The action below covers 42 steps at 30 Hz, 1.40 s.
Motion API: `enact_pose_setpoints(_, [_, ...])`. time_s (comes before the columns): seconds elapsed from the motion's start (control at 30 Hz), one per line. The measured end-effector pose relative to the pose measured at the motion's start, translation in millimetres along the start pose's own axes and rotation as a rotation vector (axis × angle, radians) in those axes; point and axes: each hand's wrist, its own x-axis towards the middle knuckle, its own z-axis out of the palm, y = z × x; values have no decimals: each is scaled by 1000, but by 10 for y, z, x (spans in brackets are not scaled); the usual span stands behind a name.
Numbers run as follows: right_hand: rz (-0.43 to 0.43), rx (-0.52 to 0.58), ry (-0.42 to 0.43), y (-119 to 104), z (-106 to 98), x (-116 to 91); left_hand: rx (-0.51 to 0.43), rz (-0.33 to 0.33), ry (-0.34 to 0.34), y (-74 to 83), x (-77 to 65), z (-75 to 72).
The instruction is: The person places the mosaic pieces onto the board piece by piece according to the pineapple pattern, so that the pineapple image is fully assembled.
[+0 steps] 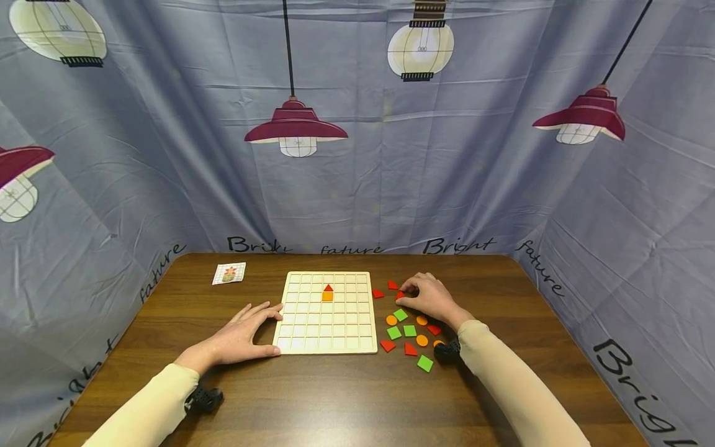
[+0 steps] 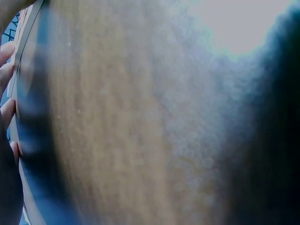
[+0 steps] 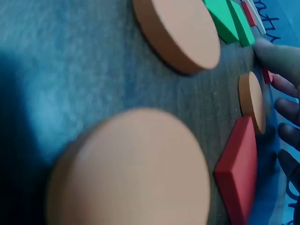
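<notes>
A pale square grid board (image 1: 324,332) lies on the table, bearing an orange square tile (image 1: 328,297) with a red triangular tile (image 1: 328,288) directly above it. My left hand (image 1: 237,340) rests at the board's left edge, fingers and thumb spread, their tips against the rim. Right of the board, my right hand (image 1: 431,300) pinches a red tile (image 1: 400,295) between thumb and fingers, low over the table. The fingers partly cover that tile, also visible as a red sliver in the right wrist view. Close by lie a green tile (image 1: 400,315) and another red tile (image 1: 393,285).
Loose pieces spread right of the board: green tiles (image 1: 410,331), orange discs (image 1: 421,341) and red tiles (image 1: 410,349), some beneath the right wrist. A small card (image 1: 229,273) with a flower picture lies at the back left. A curtain (image 1: 357,186) hangs behind the table (image 1: 313,403).
</notes>
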Motion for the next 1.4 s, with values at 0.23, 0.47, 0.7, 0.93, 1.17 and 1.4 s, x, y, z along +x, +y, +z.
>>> enact_pose_setpoints(0.23, [-33, 6, 3, -23, -4, -16, 0, -2, 2, -2, 4, 6])
enact_pose_setpoints(0.47, [5, 34, 37, -16, -9, -50, -3, 1, 2, -5, -5, 4])
enact_pose_setpoints(0.7, [13, 57, 65, 13, 15, -52, -3, 1, 6, -2, -5, 13])
enact_pose_setpoints(0.93, [-2, 30, 96, 38, 18, -50, 6, 18, 24, -5, -7, 22])
enact_pose_setpoints(1.17, [-31, -30, 108, -26, -6, -19, -2, 12, 22, -2, -8, 17])
enact_pose_setpoints(1.4, [-73, 17, 124, -336, 25, 121, -2, 15, 22, -8, -12, 24])
